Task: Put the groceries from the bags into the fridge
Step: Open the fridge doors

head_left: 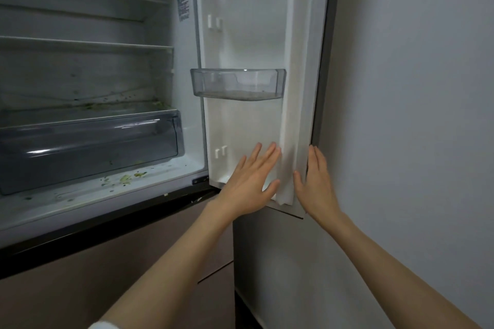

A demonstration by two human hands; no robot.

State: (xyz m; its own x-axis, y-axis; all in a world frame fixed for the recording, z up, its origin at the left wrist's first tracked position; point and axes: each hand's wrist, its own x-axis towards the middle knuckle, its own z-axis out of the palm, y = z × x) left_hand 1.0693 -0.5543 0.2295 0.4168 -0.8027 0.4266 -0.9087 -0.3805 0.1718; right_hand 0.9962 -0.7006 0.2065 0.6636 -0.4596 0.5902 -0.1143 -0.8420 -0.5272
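Now, left hand point(252, 181) flat on fridge door point(248, 43), right hand point(316, 181) at edge

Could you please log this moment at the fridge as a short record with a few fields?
fridge door: open, swung right toward the wall
left hand: flat, fingers spread on the door's inner face
right hand: straight fingers at the door's outer edge
door bin: clear, nothing inside
crisper drawer: closed
fridge floor: green scraps
groceries: none visible
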